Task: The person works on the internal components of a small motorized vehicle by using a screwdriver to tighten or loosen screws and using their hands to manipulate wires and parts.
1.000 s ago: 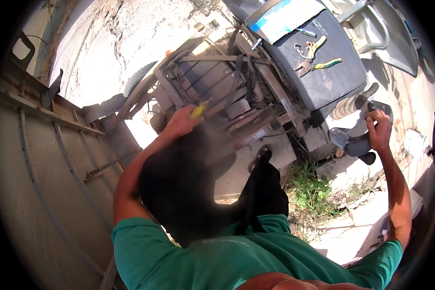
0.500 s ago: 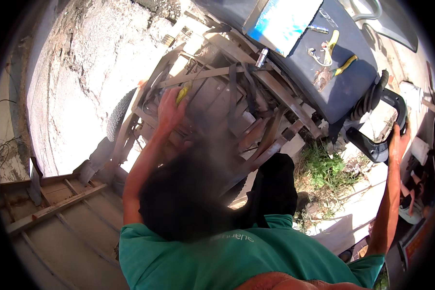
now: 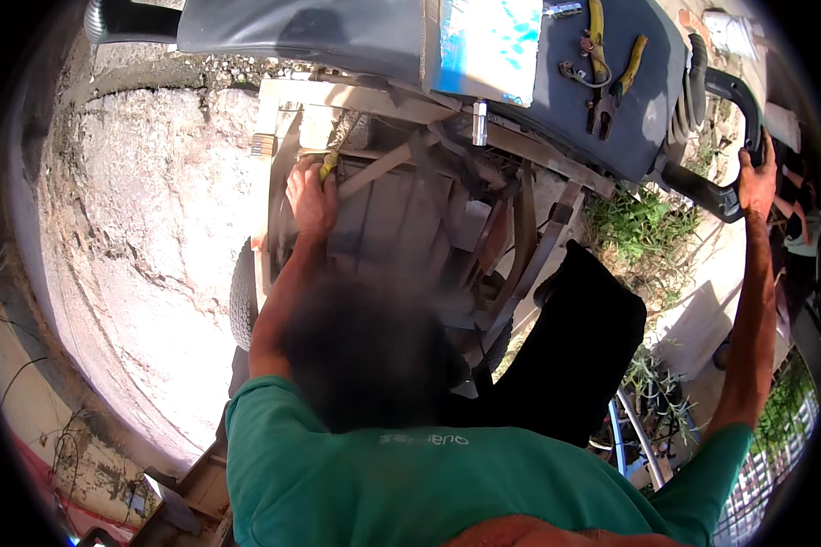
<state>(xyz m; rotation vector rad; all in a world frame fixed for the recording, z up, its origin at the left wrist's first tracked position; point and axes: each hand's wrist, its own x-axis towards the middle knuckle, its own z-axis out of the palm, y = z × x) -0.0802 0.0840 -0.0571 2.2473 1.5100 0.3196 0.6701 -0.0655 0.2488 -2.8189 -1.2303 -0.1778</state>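
Observation:
My left hand (image 3: pixel 310 202) is closed round a small yellow-handled tool (image 3: pixel 329 165) whose working end I cannot make out. It reaches into a brown metal frame (image 3: pixel 356 100), near the frame's far left corner. Stretched out to the right, my right hand (image 3: pixel 757 180) grips a black grab handle (image 3: pixel 748 100) beside a dark grey padded seat (image 3: pixel 648 137). Yellow-handled pliers (image 3: pixel 602 114) lie on that seat with their handles spread. A silver socket (image 3: pixel 480 123) stands out at the seat's near edge. My knees and lap are dark and partly blurred.
A white and blue sheet (image 3: pixel 493 46) rests on the seat. Inside the frame are slanting bars and dusty panels (image 3: pixel 374 214). A tyre (image 3: pixel 242 301) shows at the frame's left, and a brush (image 3: pixel 262 146) lies on its left rail. Weeds (image 3: pixel 639 219) grow at right.
My view has turned, so the seat and frame now sit straighter across the picture. My left hand, still on the yellow-handled tool, is closer to the frame's far left corner. The right hand keeps its grip.

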